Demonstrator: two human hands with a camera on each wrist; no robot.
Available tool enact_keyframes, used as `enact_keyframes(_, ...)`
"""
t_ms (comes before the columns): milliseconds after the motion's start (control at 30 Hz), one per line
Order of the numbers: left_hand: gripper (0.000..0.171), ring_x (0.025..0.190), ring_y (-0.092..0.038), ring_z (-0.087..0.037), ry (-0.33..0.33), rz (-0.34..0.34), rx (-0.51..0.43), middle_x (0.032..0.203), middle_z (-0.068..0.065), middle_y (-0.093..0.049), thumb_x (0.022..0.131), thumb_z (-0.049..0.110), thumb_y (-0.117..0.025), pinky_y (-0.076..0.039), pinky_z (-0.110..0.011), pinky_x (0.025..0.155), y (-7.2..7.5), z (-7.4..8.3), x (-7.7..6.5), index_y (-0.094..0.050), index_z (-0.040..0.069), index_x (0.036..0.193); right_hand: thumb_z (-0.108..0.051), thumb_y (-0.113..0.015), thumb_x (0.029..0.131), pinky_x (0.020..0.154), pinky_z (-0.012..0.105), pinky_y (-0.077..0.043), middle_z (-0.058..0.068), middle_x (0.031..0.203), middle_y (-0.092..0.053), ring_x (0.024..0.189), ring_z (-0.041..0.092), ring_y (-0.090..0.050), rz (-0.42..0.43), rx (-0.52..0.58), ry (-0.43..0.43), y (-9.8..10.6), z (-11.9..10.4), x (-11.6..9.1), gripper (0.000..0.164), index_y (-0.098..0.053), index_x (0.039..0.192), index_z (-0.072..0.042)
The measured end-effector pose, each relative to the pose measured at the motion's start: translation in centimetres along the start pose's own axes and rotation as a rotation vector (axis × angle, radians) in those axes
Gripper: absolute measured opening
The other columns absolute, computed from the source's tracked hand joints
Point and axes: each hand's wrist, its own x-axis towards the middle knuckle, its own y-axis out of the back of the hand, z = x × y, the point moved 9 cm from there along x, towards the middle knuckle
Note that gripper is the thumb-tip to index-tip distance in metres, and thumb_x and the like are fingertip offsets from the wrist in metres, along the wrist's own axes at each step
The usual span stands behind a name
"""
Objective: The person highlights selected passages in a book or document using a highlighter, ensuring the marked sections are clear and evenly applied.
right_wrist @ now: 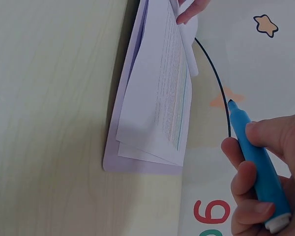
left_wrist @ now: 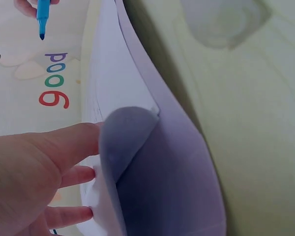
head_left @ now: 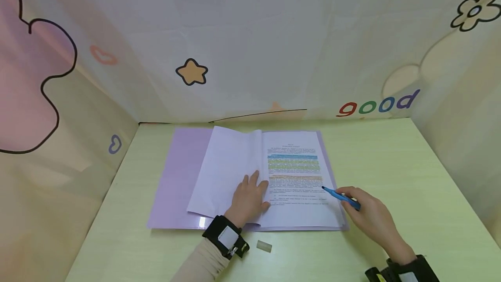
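Right hand (head_left: 369, 216), pale table (head_left: 422, 199), patterned walls (head_left: 250, 42)

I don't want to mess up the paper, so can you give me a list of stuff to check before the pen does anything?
1. Pen held by the right hand: ok.
2. Tip uncapped: ok.
3. Left hand on the left sheet: ok, fingers touch it.
4. Left sheet flat: not ok, its near edge curls up.
5. Cap nearby: cannot tell; the grey piece is unclear.
6. Next line chosen on the printed page: cannot tell.
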Motion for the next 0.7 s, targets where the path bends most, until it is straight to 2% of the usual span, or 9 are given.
enact_keyframes(167, 0.061, 0.122, -0.034, -0.04, 0.004, -0.028, 0.012, 0.14, -0.018, -0.033, 0.076, 0.041, -0.068, -0.04, -0.046, 0.093, -0.2, 0.3, -0.6, -0.05, 0.014, 0.128, -0.007, -0.069, 0.075, 0.05, 0.026, -0.043, 0.004, 0.09, -0.064, 0.063, 0.011, -0.047, -0.051, -0.004, 0.008, -0.9, -0.2, 1.0, 0.028, -0.062, 0.101, -0.014)
enact_keyframes(367, 0.068, 0.123, -0.031, -0.042, 0.008, -0.044, -0.024, 0.142, -0.019, -0.031, 0.073, 0.042, -0.071, -0.038, -0.048, 0.095, -0.2, 0.7, -1.3, -0.048, 0.012, 0.13, -0.011, -0.069, 0.077, 0.048, 0.025, -0.041, 0.003, 0.094, -0.063, 0.064, 0.012, -0.048, -0.134, -0.004, 0.025, -2.9, -0.8, 2.3, 0.027, -0.062, 0.103, -0.016)
enact_keyframes(700, 0.066, 0.122, -0.033, -0.043, 0.018, -0.001, -0.002, 0.14, -0.021, -0.033, 0.071, 0.041, -0.072, -0.038, -0.051, 0.093, 0.1, 1.3, -1.9, -0.051, 0.012, 0.126, -0.012, -0.068, 0.078, 0.051, 0.025, -0.042, 0.004, 0.101, -0.064, 0.068, 0.012, -0.049, -0.183, 0.012, 0.079, -5.1, -2.5, 3.9, 0.025, -0.062, 0.102, -0.016)
